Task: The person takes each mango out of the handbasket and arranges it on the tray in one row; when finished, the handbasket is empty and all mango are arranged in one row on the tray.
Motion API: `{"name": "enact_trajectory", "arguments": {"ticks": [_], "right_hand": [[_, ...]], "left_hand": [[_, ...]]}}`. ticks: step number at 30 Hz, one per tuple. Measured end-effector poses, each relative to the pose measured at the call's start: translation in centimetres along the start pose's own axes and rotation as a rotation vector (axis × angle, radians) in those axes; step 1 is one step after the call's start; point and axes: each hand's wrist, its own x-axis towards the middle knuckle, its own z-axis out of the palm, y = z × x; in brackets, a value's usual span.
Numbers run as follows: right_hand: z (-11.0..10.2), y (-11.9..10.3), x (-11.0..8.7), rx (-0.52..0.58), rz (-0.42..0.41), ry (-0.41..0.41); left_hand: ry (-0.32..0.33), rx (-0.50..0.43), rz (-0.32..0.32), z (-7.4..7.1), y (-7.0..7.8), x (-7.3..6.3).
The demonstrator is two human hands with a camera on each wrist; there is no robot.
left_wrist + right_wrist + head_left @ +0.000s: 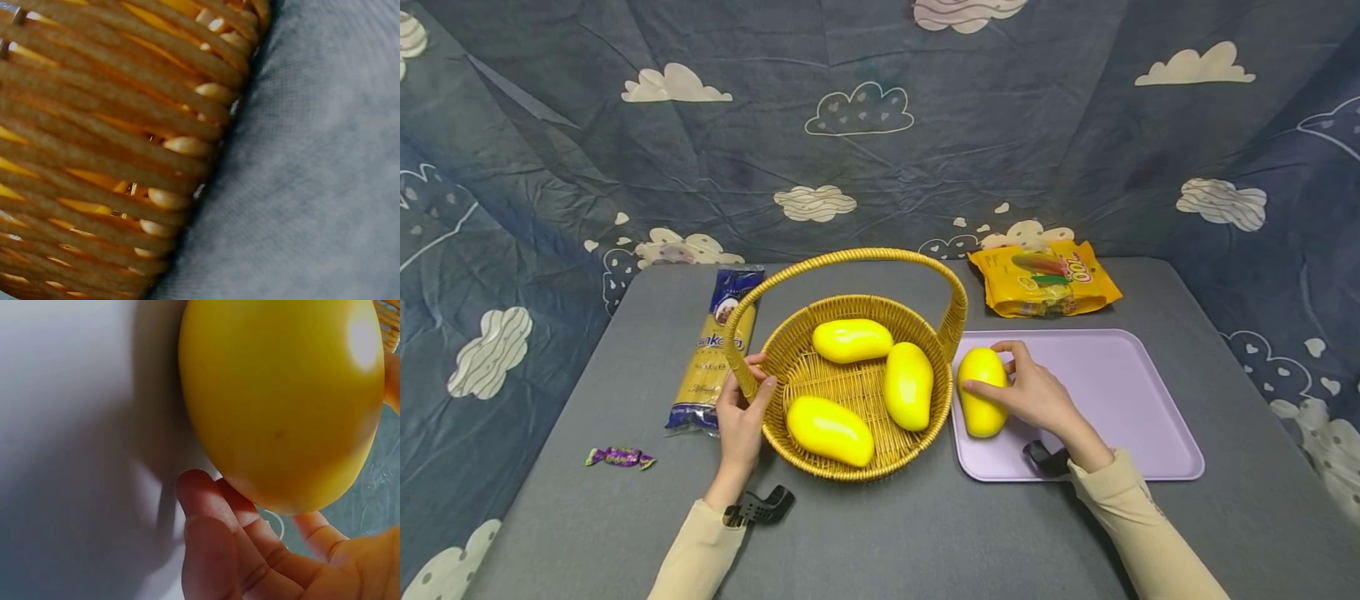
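Note:
A golden wicker basket (859,473) with a tall arched handle stands mid-table. Inside lie three yellow mangoes, one at the back (852,341), one at the right (909,387) and one at the front left (831,431). My left hand (741,425) holds the basket's left side at the handle's foot; its woven wall (112,125) fills much of the left wrist view. Beside the basket, my right hand (1041,400) grips another mango (981,417) at the left end of a lilac tray (1112,408). That mango (281,406) looms large in the right wrist view, with fingers around it.
A pasta packet (707,367) lies left of the basket, partly behind its handle. Nearer the left edge is a purple wrapped candy (621,457). Behind the tray sits a yellow-orange bag (1045,279). A grey-blue cloth with clouds (865,175) hangs behind the table.

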Motion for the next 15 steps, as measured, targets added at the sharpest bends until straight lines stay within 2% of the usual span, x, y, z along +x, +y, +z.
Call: {"name": "enact_trajectory", "arguments": {"ticks": [15], "right_hand": [[0.11,-0.11,-0.02,-0.018,-0.001,-0.049]], "left_hand": [[0.005,0.005,-0.006,0.11,0.05,0.02]]}}
